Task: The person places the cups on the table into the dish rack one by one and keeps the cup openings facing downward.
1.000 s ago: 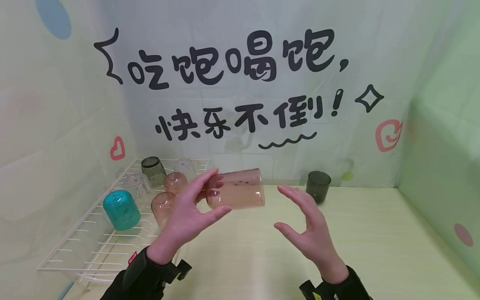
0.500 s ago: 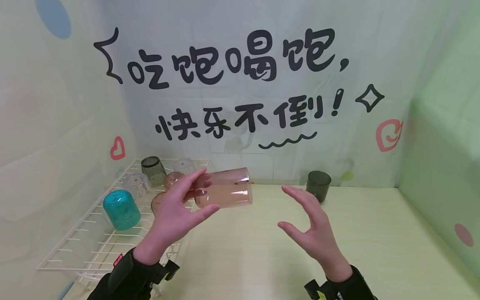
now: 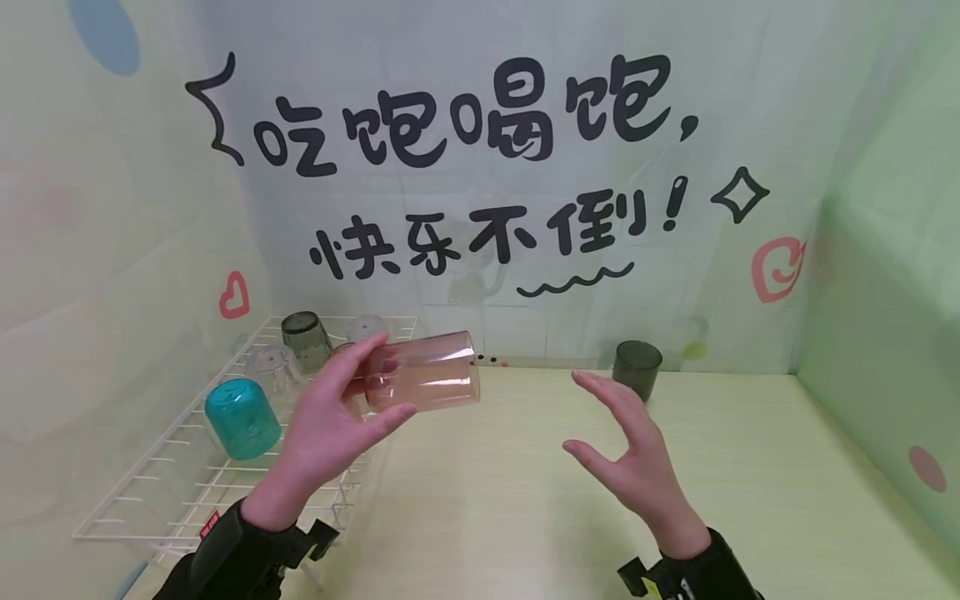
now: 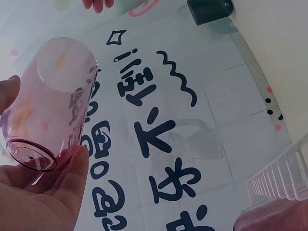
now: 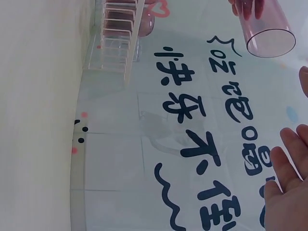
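A clear pink tumbler (image 3: 427, 371) lies sideways in my left hand (image 3: 330, 429), above the table at mid-left. Thumb and fingers grip its base end, and its open rim points right. In the left wrist view the tumbler's (image 4: 57, 91) thick round base shows beside the palm, and nothing can be seen inside it. My right hand (image 3: 637, 467) hovers over the table with thumb and fingers spread apart, holding nothing. Behind that hand a dark grey tumbler (image 3: 639, 369) stands at the back of the table.
On the left a white wire rack (image 3: 187, 504) carries upturned cups: a turquoise one (image 3: 242, 419), a grey one (image 3: 306, 340), clear ones (image 3: 272, 371) and pink ones partly behind my left hand. A sheet with black lettering (image 3: 480, 125) hangs behind the table (image 3: 480, 500).
My left hand has moved left with the pink tumbler, toward the rack, and now covers more of the cups there. The right hand has drifted slightly to the right.
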